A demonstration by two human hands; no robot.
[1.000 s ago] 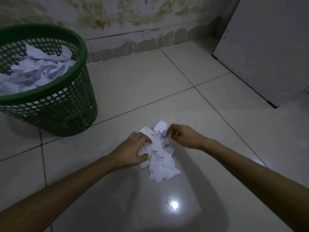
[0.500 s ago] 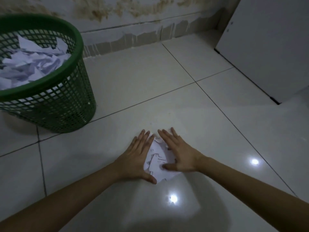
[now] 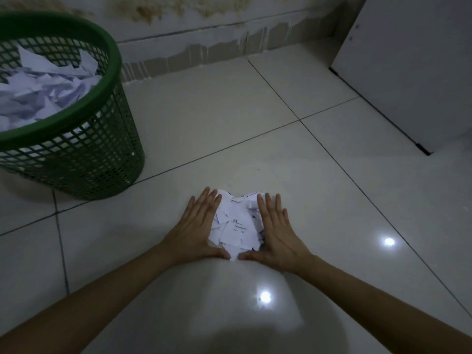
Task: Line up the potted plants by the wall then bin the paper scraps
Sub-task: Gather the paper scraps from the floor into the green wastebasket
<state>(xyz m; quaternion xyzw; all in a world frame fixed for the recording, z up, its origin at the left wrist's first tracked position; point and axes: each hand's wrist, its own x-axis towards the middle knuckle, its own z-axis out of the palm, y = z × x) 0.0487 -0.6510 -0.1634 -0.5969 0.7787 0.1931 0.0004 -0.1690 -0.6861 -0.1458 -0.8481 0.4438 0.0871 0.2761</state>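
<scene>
A small heap of white paper scraps [image 3: 236, 224] lies on the pale tiled floor in front of me. My left hand [image 3: 195, 231] lies flat against the heap's left side, fingers straight and together. My right hand [image 3: 277, 229] lies flat against its right side, and the two thumbs almost meet under the heap. A green mesh waste basket [image 3: 84, 152] stands at the left, a short way beyond my left hand, and holds several torn white papers [image 3: 43, 90]. No potted plants are in view.
A stained wall with a peeling skirting [image 3: 194, 57] runs across the back. A white panel or door [image 3: 413, 62] stands at the right on the floor. Bright light spots [image 3: 264, 297] reflect off the glossy tiles near me.
My hands went from picking at the scraps with curled fingers to lying flat on both sides of the heap, and they have spread slightly apart, which shows more paper.
</scene>
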